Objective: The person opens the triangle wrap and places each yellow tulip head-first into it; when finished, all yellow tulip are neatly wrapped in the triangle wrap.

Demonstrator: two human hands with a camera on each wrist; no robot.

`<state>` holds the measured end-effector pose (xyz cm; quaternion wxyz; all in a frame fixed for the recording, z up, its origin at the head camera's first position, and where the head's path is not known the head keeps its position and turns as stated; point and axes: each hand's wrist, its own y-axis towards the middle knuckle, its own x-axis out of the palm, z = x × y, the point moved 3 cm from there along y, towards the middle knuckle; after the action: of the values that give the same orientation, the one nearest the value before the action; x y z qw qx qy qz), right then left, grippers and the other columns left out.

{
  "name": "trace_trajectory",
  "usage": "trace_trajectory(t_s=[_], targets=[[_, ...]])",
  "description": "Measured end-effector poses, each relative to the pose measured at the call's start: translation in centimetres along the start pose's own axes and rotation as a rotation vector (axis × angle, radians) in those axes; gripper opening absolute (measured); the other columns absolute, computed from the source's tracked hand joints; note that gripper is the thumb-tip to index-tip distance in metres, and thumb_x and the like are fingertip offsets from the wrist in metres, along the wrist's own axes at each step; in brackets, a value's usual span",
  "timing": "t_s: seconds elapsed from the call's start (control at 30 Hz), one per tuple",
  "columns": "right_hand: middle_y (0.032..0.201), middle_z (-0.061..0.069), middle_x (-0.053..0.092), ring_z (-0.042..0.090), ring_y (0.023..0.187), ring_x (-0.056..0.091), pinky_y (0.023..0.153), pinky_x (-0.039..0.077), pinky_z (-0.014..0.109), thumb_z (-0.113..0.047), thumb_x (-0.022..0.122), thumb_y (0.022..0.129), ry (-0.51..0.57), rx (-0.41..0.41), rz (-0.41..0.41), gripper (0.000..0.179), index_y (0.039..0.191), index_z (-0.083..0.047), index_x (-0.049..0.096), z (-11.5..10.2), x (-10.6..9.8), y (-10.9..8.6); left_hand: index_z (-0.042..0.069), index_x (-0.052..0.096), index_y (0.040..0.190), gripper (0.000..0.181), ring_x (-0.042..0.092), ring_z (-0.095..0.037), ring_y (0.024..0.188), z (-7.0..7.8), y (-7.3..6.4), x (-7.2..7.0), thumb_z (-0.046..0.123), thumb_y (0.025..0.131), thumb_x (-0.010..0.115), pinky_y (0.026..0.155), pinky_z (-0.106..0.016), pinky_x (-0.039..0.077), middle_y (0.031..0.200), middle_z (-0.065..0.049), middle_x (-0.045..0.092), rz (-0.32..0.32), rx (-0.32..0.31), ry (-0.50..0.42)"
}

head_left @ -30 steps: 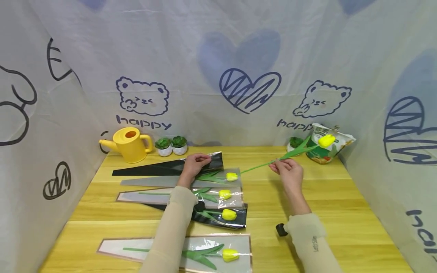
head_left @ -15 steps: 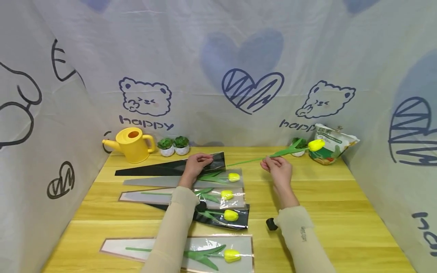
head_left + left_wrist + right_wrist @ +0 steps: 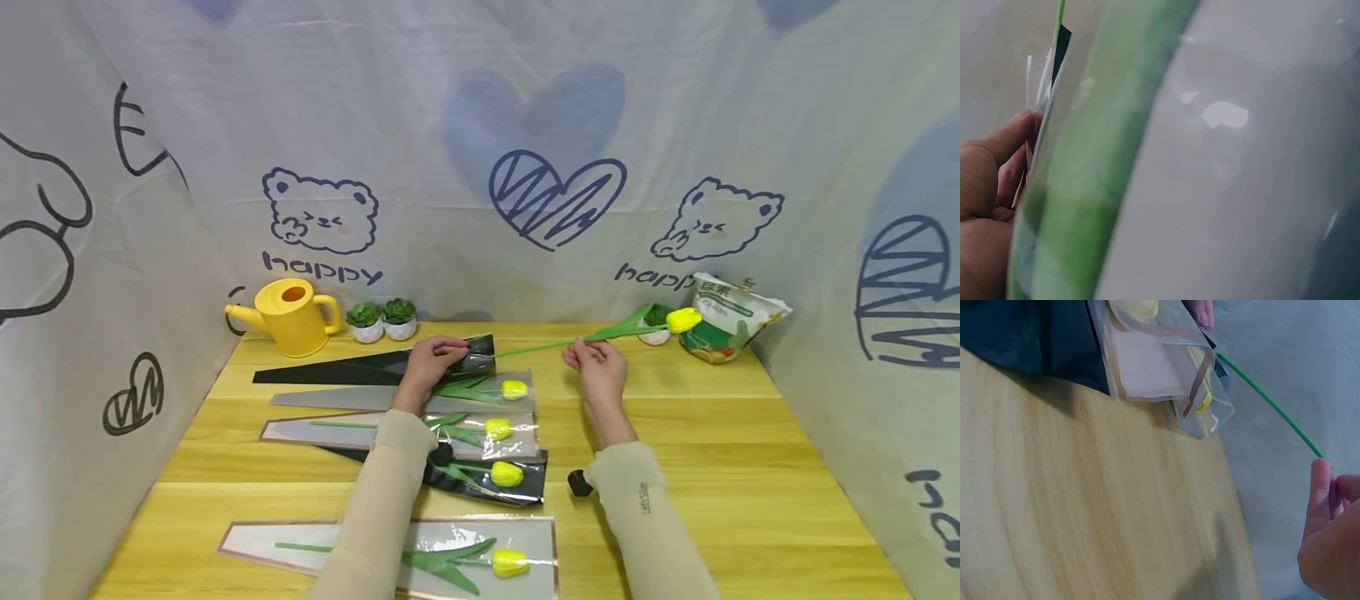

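Note:
My left hand (image 3: 432,367) pinches a black flower sleeve (image 3: 330,368) with a clear front near its wide right end. In the left wrist view thumb and fingers grip the sleeve's clear film (image 3: 1041,81). To the right, my right hand (image 3: 600,371) pinches the green stem of a yellow artificial tulip (image 3: 684,320). Its stem (image 3: 1272,406) points left, and its end reaches the mouth of the black sleeve. Leaves and bloom extend right of the hand. Just below lies a grey sleeve (image 3: 322,400) with a yellow tulip (image 3: 514,390) inside, partly behind my left hand.
More sleeved tulips lie in front: a pink-edged sleeve (image 3: 285,431), a black sleeve (image 3: 534,483) and a larger pink-edged sleeve (image 3: 255,536). Along the back stand a yellow watering can (image 3: 291,321), small potted succulents (image 3: 400,317) and a green-white bag (image 3: 723,321).
My right hand has moved left with the tulip, bringing the stem's end to the black sleeve's mouth. The left hand keeps its hold on the sleeve. The head view has shifted slightly.

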<state>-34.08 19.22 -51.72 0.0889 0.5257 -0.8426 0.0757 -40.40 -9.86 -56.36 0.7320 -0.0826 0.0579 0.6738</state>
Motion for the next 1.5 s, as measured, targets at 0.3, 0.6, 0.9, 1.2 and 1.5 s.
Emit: trace_trajectory(t_s=[0.3,0.6,0.9,1.2,1.5], targets=[[0.078,0.005,0.071,0.009,0.068,0.074,0.074,0.062,0.025,0.002,0.063,0.101,0.041,-0.001,0.027,0.021,0.113,0.018,0.060,0.9,0.3,0.2,0.007,0.078,0.115,0.022,0.070,-0.028,0.111,0.2,-0.1,0.1,0.017,0.096,0.076,0.088,-0.033,0.054,0.109,-0.009,0.080,-0.013,0.008,0.000],[0.081,0.010,0.074,0.013,0.073,0.076,0.077,0.063,0.028,0.005,0.064,0.098,0.046,0.058,-0.034,0.019,0.113,0.018,0.062,2.0,2.2,-0.3,0.006,0.077,0.117,0.023,0.071,-0.025,0.108,0.2,-0.3,0.3,0.015,0.095,0.077,0.095,-0.038,0.055,0.107,-0.009,0.080,-0.019,0.000,-0.018],[0.091,0.017,0.075,0.014,0.076,0.076,0.079,0.063,0.029,0.005,0.069,0.096,-0.005,0.108,-0.079,0.023,0.115,0.016,0.065,2.7,2.9,-0.4,0.006,0.078,0.116,0.022,0.069,-0.027,0.113,0.6,-0.2,1.5,0.015,0.096,0.075,0.101,-0.043,0.054,0.106,-0.008,0.080,-0.051,-0.028,-0.053],[0.092,0.012,0.072,0.014,0.080,0.070,0.088,0.062,0.036,0.002,0.072,0.094,-0.131,0.100,-0.098,0.022,0.113,0.012,0.070,2.9,4.0,-0.7,0.006,0.076,0.118,0.023,0.069,-0.026,0.111,1.3,-0.6,2.4,0.015,0.097,0.074,0.101,-0.043,0.054,0.109,-0.009,0.079,-0.063,-0.049,-0.101],[0.096,0.010,0.071,0.018,0.088,0.068,0.098,0.058,0.045,-0.004,0.074,0.095,-0.219,0.095,-0.088,0.022,0.114,0.007,0.072,3.2,4.8,-1.0,0.006,0.077,0.117,0.022,0.071,-0.019,0.105,1.1,-0.4,3.0,0.014,0.097,0.075,0.098,-0.037,0.055,0.103,-0.005,0.080,-0.043,-0.039,-0.130]])
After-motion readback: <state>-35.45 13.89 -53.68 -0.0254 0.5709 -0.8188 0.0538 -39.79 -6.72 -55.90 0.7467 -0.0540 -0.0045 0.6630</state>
